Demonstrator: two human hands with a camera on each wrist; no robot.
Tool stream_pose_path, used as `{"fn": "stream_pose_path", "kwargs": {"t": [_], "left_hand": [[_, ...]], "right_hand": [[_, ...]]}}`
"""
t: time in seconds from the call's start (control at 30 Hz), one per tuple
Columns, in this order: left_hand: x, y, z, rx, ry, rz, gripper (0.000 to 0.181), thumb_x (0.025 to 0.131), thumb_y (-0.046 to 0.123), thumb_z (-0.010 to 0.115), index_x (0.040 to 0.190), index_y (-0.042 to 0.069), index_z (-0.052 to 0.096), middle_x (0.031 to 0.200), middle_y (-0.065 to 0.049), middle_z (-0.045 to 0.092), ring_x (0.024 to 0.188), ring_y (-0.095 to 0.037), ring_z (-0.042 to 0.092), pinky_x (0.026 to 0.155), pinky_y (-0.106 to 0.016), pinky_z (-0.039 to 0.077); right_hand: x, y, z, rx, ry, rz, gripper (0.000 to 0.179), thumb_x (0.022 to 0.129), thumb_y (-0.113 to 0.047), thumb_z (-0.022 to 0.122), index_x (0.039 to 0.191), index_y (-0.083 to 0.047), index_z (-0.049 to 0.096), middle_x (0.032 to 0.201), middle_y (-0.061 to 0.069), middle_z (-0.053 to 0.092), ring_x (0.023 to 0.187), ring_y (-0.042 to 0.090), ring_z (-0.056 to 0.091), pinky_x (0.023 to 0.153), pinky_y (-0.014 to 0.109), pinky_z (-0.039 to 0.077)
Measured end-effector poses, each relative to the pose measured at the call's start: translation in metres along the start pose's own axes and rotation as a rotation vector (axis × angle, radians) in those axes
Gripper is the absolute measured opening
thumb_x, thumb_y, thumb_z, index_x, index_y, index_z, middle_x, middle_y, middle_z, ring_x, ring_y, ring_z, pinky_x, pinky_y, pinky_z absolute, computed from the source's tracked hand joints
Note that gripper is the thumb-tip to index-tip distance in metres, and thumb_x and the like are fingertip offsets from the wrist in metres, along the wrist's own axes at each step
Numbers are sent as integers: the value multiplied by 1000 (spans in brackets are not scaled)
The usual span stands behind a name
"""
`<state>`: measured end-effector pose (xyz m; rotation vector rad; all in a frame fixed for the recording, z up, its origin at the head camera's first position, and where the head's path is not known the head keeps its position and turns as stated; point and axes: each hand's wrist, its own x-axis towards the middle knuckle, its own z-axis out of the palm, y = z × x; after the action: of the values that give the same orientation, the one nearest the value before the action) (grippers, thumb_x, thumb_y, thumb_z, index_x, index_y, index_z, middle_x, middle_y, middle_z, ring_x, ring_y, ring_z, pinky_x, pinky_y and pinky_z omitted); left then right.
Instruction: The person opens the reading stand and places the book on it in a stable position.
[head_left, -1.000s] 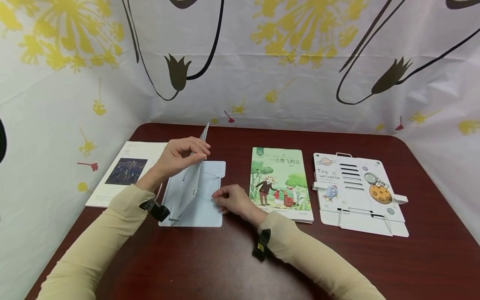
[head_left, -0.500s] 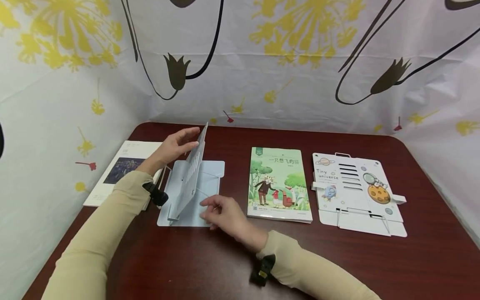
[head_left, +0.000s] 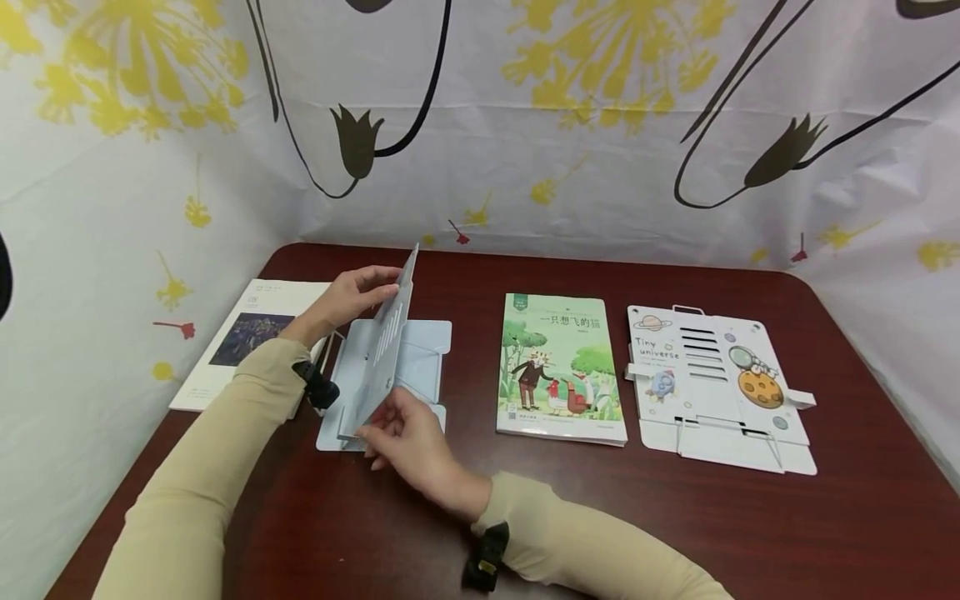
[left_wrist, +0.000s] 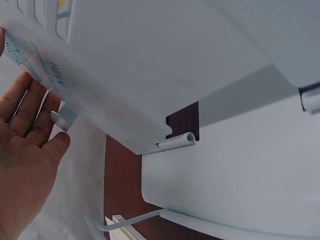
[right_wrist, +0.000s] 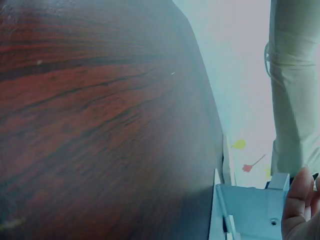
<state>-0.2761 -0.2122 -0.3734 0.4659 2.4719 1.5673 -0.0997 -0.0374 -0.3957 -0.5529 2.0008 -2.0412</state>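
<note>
A pale blue-grey book stand [head_left: 386, 350] stands at the left of the table, its slotted panel raised steeply over a flat base [head_left: 423, 337]. My left hand [head_left: 348, 298] is at the panel's upper left side, fingers extended. In the left wrist view, that hand [left_wrist: 27, 155] lies beside the panel's printed strip [left_wrist: 65, 82], fingertips right at it. Low on the panel's near edge, my right hand [head_left: 412, 442] grips the stand between thumb and bent fingers. The right wrist view shows only part of this hand [right_wrist: 300, 212], against the stand's corner [right_wrist: 250, 205].
A white book [head_left: 202, 383] lies left of the stand, partly behind the left forearm. To the right lie a green picture book [head_left: 558, 367] and a second, folded white book stand [head_left: 712, 404] with space pictures. A patterned cloth [head_left: 465, 167] hangs behind the table [head_left: 360, 533].
My right hand has moved left from the base's right side to the panel's lower edge. The left hand has shifted from the panel's top edge to its left side.
</note>
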Motion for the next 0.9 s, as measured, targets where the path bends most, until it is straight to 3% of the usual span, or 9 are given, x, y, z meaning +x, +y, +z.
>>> {"fn": "stream_pose_path", "kwargs": {"t": [0.1, 0.3, 0.43, 0.63, 0.7, 0.9], "left_hand": [[0, 1, 1, 13, 18, 17, 48, 93, 27, 59, 136, 7, 49, 136, -14, 50, 121, -27, 50, 99, -50, 42], [-1, 2, 3, 19, 41, 32, 49, 92, 32, 61, 134, 8, 51, 133, -13, 53, 116, -24, 53, 97, -51, 43], [0, 2, 3, 10, 53, 27, 50, 92, 33, 61, 134, 8, 51, 132, -13, 53, 114, -23, 53, 98, -52, 43], [-1, -3, 4, 21, 101, -5, 50, 90, 36, 62, 131, 8, 53, 127, -14, 56, 107, -24, 55, 92, -46, 48], [-1, -5, 5, 21, 117, -14, 50, 90, 36, 63, 129, 7, 54, 124, -12, 58, 105, -26, 55, 88, -42, 50], [1, -5, 7, -16, 131, -3, 48, 89, 36, 63, 127, 9, 56, 112, -4, 62, 102, -32, 55, 79, -36, 52]], "right_hand": [[1, 3, 1, 15, 36, 2, 14, 86, 3, 62, 89, 9, 50, 76, 29, 58, 63, 50, 59, 50, 46, 53], [1, 7, 1, -18, 73, -38, 13, 86, 3, 63, 87, 8, 52, 74, 29, 59, 59, 42, 60, 49, 42, 54], [2, 9, -2, -57, 110, -85, 10, 86, 4, 62, 88, 5, 53, 75, 25, 61, 53, 29, 60, 48, 37, 55], [7, 14, -19, 35, 252, -115, 7, 88, 6, 56, 92, 4, 51, 77, 28, 57, 53, 8, 55, 50, 32, 55], [4, 13, -22, 45, 251, -128, 11, 88, 5, 59, 94, 5, 50, 76, 28, 56, 54, 6, 55, 51, 31, 55], [-4, 14, -13, 14, 144, -160, 22, 83, 0, 68, 92, 5, 48, 78, 23, 55, 58, 5, 57, 51, 32, 55]]}}
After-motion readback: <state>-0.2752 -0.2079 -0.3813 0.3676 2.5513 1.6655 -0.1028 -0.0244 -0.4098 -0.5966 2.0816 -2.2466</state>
